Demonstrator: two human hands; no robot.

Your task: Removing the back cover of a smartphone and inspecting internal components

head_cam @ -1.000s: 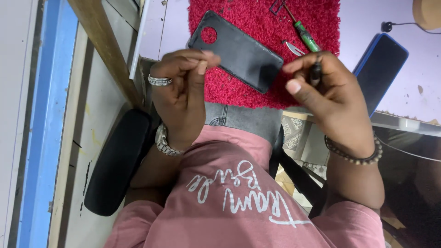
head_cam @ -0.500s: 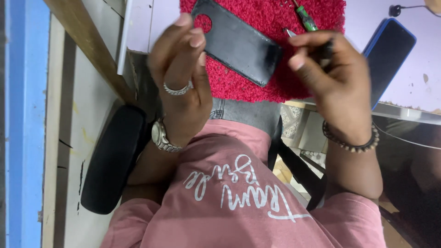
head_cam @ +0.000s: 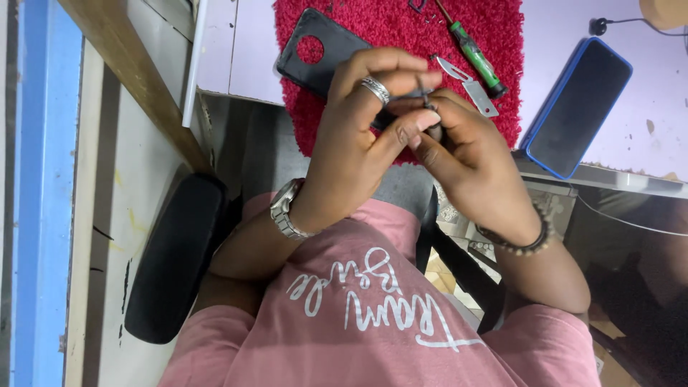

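Both hands (head_cam: 401,136) pinch small dark part (head_cam: 428,107) betw fingertips, above phone case (head_cam: 315,54).

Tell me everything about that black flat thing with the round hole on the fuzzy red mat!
The flat black phone cover with a round hole looks like matte plastic or rubber with rounded corners. Red shows through the hole near its upper left end. It lies flat and slanted on the fuzzy red mat, near the mat's left edge. Its lower right part is hidden behind the person's left hand, so I cannot tell whether the hand touches it.
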